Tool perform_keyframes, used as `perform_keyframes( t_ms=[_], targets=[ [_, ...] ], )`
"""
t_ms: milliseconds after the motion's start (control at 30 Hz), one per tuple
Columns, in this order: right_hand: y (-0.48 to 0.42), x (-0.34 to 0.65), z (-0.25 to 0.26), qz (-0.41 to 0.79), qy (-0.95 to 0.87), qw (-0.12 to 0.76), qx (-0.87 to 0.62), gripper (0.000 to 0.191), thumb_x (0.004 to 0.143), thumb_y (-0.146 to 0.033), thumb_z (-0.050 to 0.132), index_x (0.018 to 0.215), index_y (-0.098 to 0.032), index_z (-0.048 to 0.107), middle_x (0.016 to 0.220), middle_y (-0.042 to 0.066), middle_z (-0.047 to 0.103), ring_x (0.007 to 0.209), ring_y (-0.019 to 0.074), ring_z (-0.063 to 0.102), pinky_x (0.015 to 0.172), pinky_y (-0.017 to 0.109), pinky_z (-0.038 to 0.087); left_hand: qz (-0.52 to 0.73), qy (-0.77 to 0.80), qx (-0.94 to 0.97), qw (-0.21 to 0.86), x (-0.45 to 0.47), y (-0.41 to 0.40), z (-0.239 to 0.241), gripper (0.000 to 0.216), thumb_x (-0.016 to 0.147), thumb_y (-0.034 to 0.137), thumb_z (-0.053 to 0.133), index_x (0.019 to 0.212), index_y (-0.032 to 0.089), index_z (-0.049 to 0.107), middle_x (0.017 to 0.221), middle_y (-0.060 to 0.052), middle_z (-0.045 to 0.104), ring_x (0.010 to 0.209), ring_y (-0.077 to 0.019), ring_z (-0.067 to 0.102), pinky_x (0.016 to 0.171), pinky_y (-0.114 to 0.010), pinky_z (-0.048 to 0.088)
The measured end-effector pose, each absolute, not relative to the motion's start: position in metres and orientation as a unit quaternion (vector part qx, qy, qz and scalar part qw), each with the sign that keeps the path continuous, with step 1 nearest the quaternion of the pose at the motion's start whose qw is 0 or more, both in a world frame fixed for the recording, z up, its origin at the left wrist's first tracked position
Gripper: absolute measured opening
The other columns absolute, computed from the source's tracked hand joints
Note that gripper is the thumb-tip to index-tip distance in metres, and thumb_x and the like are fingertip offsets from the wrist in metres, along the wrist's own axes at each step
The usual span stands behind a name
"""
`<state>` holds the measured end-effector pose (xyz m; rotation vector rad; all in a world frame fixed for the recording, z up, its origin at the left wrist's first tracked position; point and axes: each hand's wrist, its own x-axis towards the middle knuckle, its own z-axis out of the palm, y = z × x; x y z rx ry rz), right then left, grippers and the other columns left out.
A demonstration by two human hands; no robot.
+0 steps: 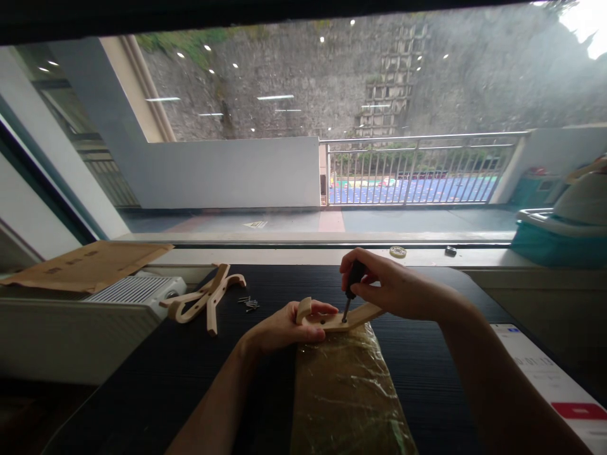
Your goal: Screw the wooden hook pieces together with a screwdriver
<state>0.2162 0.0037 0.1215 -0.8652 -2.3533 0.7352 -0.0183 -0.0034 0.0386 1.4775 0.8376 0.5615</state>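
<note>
A curved wooden hook (334, 322) with dark holes lies across the far end of a box wrapped in brown tape (348, 392). My left hand (289, 325) is closed around the hook's curled left end, thumb in front and fingers behind. In my right hand (393, 287) is a screwdriver (355, 278) with a black handle, gripped from above. Its shaft slants down and the tip meets one of the holes; any screw there is too small to make out. Several more wooden hooks (208, 300) lie in a pile on the left, with loose screws (248, 303) beside them.
The black table (256, 404) stands against a window sill (284, 254). A brown paper envelope (90, 262) rests on a white unit at the left. On the right are a lit screen with a timer (545, 379) and a teal container (559, 240). A tape roll (397, 252) sits on the sill.
</note>
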Motion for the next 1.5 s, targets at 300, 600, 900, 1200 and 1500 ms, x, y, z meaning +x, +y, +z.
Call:
perform_keyframes(
  t_ms=[300, 600, 900, 1200, 1500],
  targets=[
    [0.001, 0.206, 0.119, 0.177, -0.872, 0.253, -0.38, 0.03, 0.084, -0.03, 0.051, 0.113, -0.028, 0.049, 0.077, -0.002, 0.06, 0.063, 0.0116, 0.05, 0.055, 0.025, 0.037, 0.235, 0.385, 0.651, 0.61, -0.017, -0.006, 0.043, 0.052, 0.071, 0.031, 0.07, 0.119, 0.016, 0.058, 0.1, -0.005, 0.065, 0.088, -0.0166, 0.056, 0.079, -0.025, 0.04],
    [0.0, 0.201, 0.12, 0.209, -0.873, 0.272, -0.348, 0.035, 0.085, -0.026, 0.049, 0.12, -0.027, 0.048, 0.087, 0.001, 0.063, 0.069, 0.0117, 0.054, 0.06, 0.026, 0.04, 0.235, 0.383, 0.645, 0.619, -0.017, -0.006, 0.043, 0.052, 0.071, 0.031, 0.07, 0.119, 0.016, 0.058, 0.101, -0.005, 0.066, 0.089, -0.0165, 0.057, 0.08, -0.025, 0.04],
    [0.003, 0.204, 0.117, 0.185, -0.86, 0.275, -0.387, 0.024, 0.081, -0.031, 0.055, 0.105, -0.026, 0.054, 0.075, -0.001, 0.061, 0.067, 0.0128, 0.054, 0.056, 0.025, 0.039, 0.243, 0.378, 0.634, 0.629, -0.017, -0.006, 0.042, 0.052, 0.07, 0.031, 0.071, 0.118, 0.016, 0.06, 0.103, -0.005, 0.066, 0.089, -0.0164, 0.058, 0.081, -0.025, 0.04],
    [-0.002, 0.205, 0.124, 0.186, -0.859, 0.294, -0.375, 0.031, 0.081, -0.032, 0.056, 0.111, -0.027, 0.057, 0.081, -0.001, 0.063, 0.066, 0.0117, 0.055, 0.058, 0.026, 0.04, 0.234, 0.387, 0.642, 0.619, -0.017, -0.006, 0.043, 0.053, 0.071, 0.034, 0.07, 0.12, 0.016, 0.058, 0.104, -0.006, 0.066, 0.092, -0.0184, 0.058, 0.082, -0.027, 0.041],
    [0.002, 0.214, 0.126, 0.2, -0.851, 0.31, -0.375, 0.019, 0.081, -0.03, 0.058, 0.098, -0.025, 0.063, 0.078, -0.001, 0.067, 0.069, 0.012, 0.06, 0.061, 0.025, 0.044, 0.23, 0.393, 0.644, 0.615, -0.015, -0.006, 0.044, 0.053, 0.071, 0.035, 0.07, 0.119, 0.016, 0.059, 0.105, -0.007, 0.066, 0.089, -0.0171, 0.058, 0.08, -0.026, 0.041]
  ],
)
